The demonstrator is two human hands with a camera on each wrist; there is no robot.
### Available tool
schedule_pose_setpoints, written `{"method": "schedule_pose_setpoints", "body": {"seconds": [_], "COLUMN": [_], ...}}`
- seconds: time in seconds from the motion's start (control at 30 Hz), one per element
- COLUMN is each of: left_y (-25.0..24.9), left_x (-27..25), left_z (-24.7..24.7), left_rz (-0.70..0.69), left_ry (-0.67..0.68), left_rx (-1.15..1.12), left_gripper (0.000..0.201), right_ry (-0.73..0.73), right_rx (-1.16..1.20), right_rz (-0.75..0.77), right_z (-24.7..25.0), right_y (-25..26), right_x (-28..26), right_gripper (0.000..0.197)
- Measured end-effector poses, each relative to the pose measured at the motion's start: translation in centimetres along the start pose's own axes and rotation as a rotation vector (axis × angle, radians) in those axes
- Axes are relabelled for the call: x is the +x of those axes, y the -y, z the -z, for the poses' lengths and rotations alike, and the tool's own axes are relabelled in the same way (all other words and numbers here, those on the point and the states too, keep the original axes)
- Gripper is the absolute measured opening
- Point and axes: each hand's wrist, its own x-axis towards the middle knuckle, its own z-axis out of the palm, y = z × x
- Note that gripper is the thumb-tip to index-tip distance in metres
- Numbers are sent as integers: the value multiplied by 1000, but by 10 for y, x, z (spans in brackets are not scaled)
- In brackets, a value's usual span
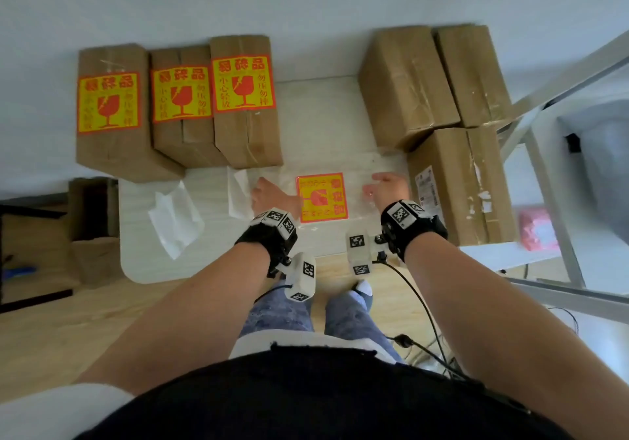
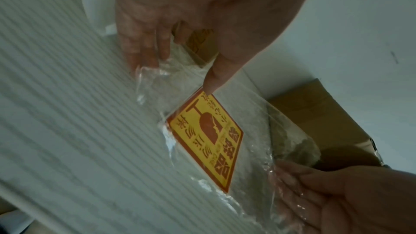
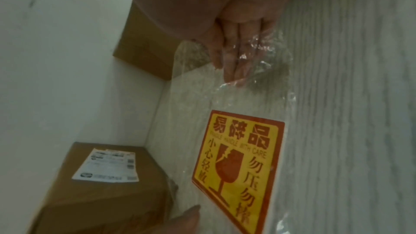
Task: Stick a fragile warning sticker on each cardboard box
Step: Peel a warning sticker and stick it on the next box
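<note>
Head view: left hand, right hand pinch limp, slippery bag flanking sticker; we'd lift sticker corner.

Both forearms are bare and reach forward and down, roughly parallel, with the wrists level with one another. Left hand: the fingers lie close together behind the film of a clear bag, and the thumb is stretched across the top face with its tip pressed down, pinching the bag's left end. Right hand: the fingers are extended side by side behind the film at the bag's right end and hold it there; the thumb tip is not clearly visible.
</note>
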Motion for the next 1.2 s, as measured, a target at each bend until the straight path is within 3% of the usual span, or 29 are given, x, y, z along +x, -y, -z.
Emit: {"method": "schedule_pose_setpoints", "body": {"seconds": [0.13, 0.17, 0.23, 0.3, 0.37, 0.43, 0.57, 0.6, 0.7, 0.73, 0.77, 0.87, 0.9, 0.97, 1.07, 1.2], "left_y": [0, 1, -1, -4, -2, 0, 7, 6, 21, 21, 22, 6, 5, 3, 1, -2], "left_x": [12, 13, 12, 5, 4, 6, 10, 11, 38, 38, 39, 2, 3, 5, 2, -23], "left_z": [2, 2, 4, 5, 4, 1, -6, -8, -33, -34, -37, -17, -19, -23, -23, -8], "left_rz": [54, 60, 27, -62, -139, -166, -82, -51, -3, -7, -10, -21, -23, -13, -2, -23], "left_ry": [100, 140, 212, 291, 275, 256, 296, 325, 329, 324, 325, 307, 298, 312, 289, 264], "left_rx": [-16, -22, -33, 65, 141, 70, -266, -402, -565, -589, -628, -645, -634, -620, -554, -599], "left_gripper": [95, 88, 53, 56, 64, 60, 42, 47, 98, 101, 92, 30, 19, 15, 34, 32], "right_ry": [122, 142, 142, 97, 81, 107, 142, 155, 180, 173, 170, 155, 154, 160, 131, 70], "right_rx": [21, -68, -231, -222, -238, -279, -338, -323, -304, -308, -320, -359, -362, -371, -354, -279], "right_rz": [-87, -69, -85, -109, -105, -106, -81, -66, 64, 102, 130, 192, 209, 238, 273, 242], "right_z": [-14, -17, -21, -23, -24, -21, -13, -10, -3, 0, 3, 13, 17, 22, 30, 44], "right_y": [-3, -4, -9, -10, -13, -13, -13, -13, -11, -10, -10, -10, -9, -7, -6, 0], "right_x": [-6, -7, -5, -8, -7, -9, -10, -12, -13, -15, -16, -16, -17, -19, -19, -19], "right_gripper": [20, 19, 15, 16, 14, 10, 31, 30, 26, 29, 33, 39, 38, 32, 32, 27]}}
